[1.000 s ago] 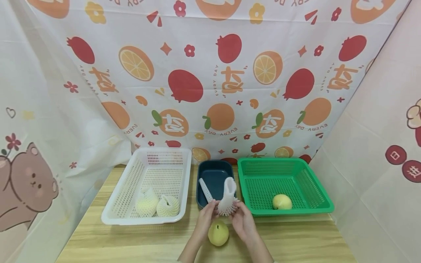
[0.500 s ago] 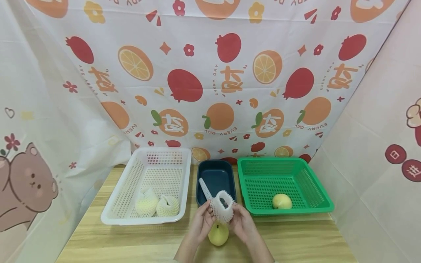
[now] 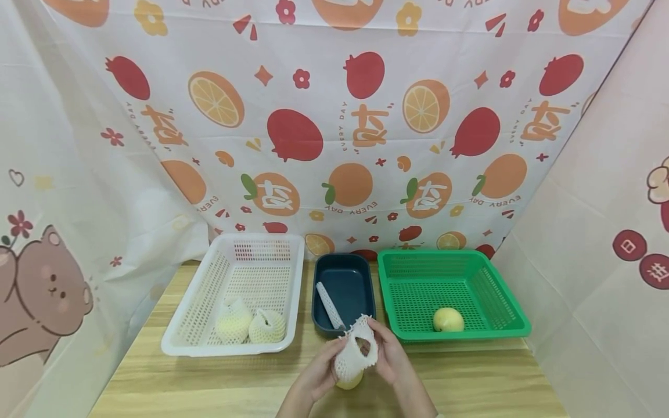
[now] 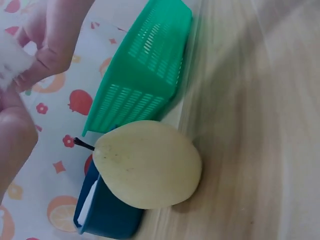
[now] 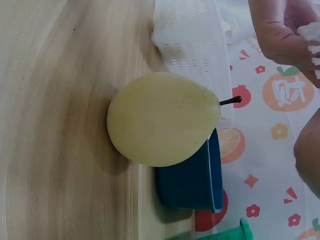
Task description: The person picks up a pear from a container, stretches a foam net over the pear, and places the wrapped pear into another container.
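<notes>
On the back cloth (image 3: 334,87), EVERY DAY can be read several times: running vertically beside large orange Chinese lettering (image 3: 370,126), too stylised to read surely, and curving beneath a printed orange (image 3: 351,184). White lettering on another printed orange (image 3: 276,195) looks like 财. On the right-hand cloth (image 3: 590,191), the upper red circle (image 3: 629,245) carries 日; the lower circle (image 3: 655,271) seems to carry 进.

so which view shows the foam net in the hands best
The head view: it shows most of the white foam net, opening included. The left wrist view catches only a blurred piece, cut off at the left edge; the right wrist view, a bit at the right edge.
</notes>
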A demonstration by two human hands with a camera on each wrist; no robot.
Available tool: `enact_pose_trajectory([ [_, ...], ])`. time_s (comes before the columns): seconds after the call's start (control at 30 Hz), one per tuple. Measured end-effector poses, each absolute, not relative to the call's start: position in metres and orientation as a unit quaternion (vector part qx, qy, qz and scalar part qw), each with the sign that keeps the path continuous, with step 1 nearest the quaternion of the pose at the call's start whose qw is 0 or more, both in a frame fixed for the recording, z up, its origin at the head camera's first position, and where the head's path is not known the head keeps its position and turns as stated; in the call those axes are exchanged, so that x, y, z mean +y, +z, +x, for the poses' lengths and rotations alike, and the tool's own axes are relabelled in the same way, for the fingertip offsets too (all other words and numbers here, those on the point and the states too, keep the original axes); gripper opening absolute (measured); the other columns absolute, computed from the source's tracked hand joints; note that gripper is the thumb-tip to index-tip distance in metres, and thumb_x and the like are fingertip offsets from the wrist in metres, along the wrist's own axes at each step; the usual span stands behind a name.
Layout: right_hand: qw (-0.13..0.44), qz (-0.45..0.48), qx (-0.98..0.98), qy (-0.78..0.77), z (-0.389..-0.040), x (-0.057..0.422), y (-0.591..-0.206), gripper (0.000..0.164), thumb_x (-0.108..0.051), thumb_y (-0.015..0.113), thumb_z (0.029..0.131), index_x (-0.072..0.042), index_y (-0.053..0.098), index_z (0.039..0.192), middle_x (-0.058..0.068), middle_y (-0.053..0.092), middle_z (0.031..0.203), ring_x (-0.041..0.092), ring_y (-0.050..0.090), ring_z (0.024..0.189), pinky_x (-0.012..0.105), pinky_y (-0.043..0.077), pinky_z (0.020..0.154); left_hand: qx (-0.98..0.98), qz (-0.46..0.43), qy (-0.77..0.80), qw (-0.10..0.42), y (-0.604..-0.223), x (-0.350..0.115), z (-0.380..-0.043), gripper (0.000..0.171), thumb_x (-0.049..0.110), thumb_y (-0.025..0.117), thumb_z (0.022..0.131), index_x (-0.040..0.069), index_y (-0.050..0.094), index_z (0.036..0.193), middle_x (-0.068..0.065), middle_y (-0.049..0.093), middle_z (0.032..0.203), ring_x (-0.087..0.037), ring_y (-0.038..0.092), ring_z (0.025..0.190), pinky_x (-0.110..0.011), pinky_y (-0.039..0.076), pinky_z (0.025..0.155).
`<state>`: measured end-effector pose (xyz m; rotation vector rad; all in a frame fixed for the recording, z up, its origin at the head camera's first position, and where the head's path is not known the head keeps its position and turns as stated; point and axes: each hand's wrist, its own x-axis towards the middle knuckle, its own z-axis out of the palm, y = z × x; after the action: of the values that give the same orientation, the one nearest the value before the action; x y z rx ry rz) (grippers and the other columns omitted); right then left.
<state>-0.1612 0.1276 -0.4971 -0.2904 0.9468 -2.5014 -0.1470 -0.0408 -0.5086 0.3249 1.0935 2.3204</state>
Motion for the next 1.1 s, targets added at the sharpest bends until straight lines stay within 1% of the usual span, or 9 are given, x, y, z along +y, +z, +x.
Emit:
enact_pose_trajectory([
  [0.13, 0.208, -0.02, 0.426, -0.88, -0.162, 0.124, -0.505, 0.029, -0.017, 0.035, 0.1, -0.015, 0.063, 0.094, -0.004, 0.06, 0.095, 0.008, 0.055, 0.088, 0.021, 0.045, 0.078, 0.392, 0.025, 0.898, 0.2, -0.514, -0.042, -0.146, 0.024, 0.024, 0.038, 0.1, 0.013, 0.059, 0.105, 0.003, 0.057, 0.104, -0.008, 0.053, 0.097, -0.022, 0.043, 0.085],
  [0.27, 0.173, 0.032, 0.504, -0.846, -0.161, 0.119, -0.52, 0.017, -0.017, 0.047, 0.096, -0.007, 0.06, 0.099, 0.0, 0.059, 0.095, 0.01, 0.055, 0.088, 0.023, 0.046, 0.078, 0.422, -0.042, 0.893, 0.151, -0.526, -0.042, -0.145, 0.024, 0.024, 0.042, 0.099, 0.007, 0.058, 0.107, 0.003, 0.058, 0.102, -0.007, 0.053, 0.097, -0.022, 0.042, 0.087],
  [0.43, 0.139, 0.067, 0.574, -0.804, -0.161, 0.114, -0.539, 0.035, -0.022, 0.054, 0.093, 0.007, 0.055, 0.111, 0.003, 0.061, 0.094, 0.011, 0.057, 0.087, 0.024, 0.048, 0.075, 0.511, -0.095, 0.846, 0.12, -0.541, -0.041, -0.143, 0.039, 0.028, 0.048, 0.096, -0.006, 0.054, 0.113, 0.002, 0.06, 0.092, -0.006, 0.056, 0.084, -0.021, 0.047, 0.073],
  [0.5, 0.13, 0.084, 0.599, -0.786, -0.16, 0.113, -0.545, 0.041, -0.025, 0.055, 0.092, 0.009, 0.054, 0.113, 0.003, 0.062, 0.093, 0.011, 0.057, 0.085, 0.024, 0.048, 0.073, 0.543, -0.122, 0.824, 0.107, -0.546, -0.039, -0.143, 0.039, 0.03, 0.051, 0.095, -0.007, 0.057, 0.106, 0.003, 0.059, 0.083, -0.005, 0.054, 0.073, -0.02, 0.046, 0.063],
  [0.57, 0.123, 0.1, 0.62, -0.769, -0.159, 0.113, -0.551, 0.044, -0.027, 0.056, 0.091, 0.01, 0.054, 0.114, 0.002, 0.062, 0.091, 0.011, 0.058, 0.083, 0.025, 0.049, 0.07, 0.567, -0.148, 0.805, 0.088, -0.551, -0.036, -0.143, 0.037, 0.03, 0.054, 0.093, -0.005, 0.059, 0.099, 0.002, 0.06, 0.081, -0.006, 0.054, 0.07, -0.02, 0.046, 0.06],
  [0.67, 0.108, 0.117, 0.645, -0.748, -0.158, 0.113, -0.56, 0.043, -0.028, 0.057, 0.091, 0.01, 0.056, 0.11, 0.001, 0.062, 0.087, 0.011, 0.057, 0.078, 0.025, 0.048, 0.066, 0.611, -0.179, 0.769, 0.048, -0.559, -0.03, -0.143, 0.034, 0.029, 0.059, 0.09, -0.005, 0.061, 0.087, -0.003, 0.06, 0.084, -0.009, 0.054, 0.071, -0.023, 0.046, 0.061],
  [0.77, 0.092, 0.124, 0.661, -0.735, -0.158, 0.111, -0.569, 0.039, -0.027, 0.057, 0.091, 0.01, 0.058, 0.102, 0.0, 0.061, 0.08, 0.011, 0.056, 0.072, 0.026, 0.047, 0.063, 0.654, -0.202, 0.729, 0.01, -0.567, -0.026, -0.143, 0.031, 0.028, 0.062, 0.088, -0.004, 0.064, 0.085, -0.007, 0.062, 0.088, -0.014, 0.054, 0.077, -0.027, 0.046, 0.065],
  [1.0, 0.046, 0.148, 0.694, -0.703, -0.159, 0.107, -0.587, 0.026, -0.022, 0.056, 0.091, 0.0, 0.06, 0.08, -0.003, 0.054, 0.068, 0.01, 0.05, 0.064, 0.025, 0.043, 0.058, 0.688, -0.236, 0.685, -0.046, -0.583, -0.02, -0.147, 0.027, 0.027, 0.068, 0.082, 0.0, 0.065, 0.082, -0.004, 0.059, 0.074, -0.015, 0.053, 0.068, -0.029, 0.044, 0.059],
  [1.1, 0.033, 0.151, 0.703, -0.695, -0.161, 0.106, -0.592, 0.027, -0.02, 0.054, 0.092, 0.003, 0.06, 0.081, -0.001, 0.055, 0.07, 0.01, 0.05, 0.067, 0.026, 0.042, 0.06, 0.699, -0.248, 0.667, -0.068, -0.587, -0.017, -0.15, 0.024, 0.025, 0.07, 0.081, 0.001, 0.066, 0.081, -0.003, 0.06, 0.073, -0.016, 0.053, 0.068, -0.03, 0.044, 0.06],
])
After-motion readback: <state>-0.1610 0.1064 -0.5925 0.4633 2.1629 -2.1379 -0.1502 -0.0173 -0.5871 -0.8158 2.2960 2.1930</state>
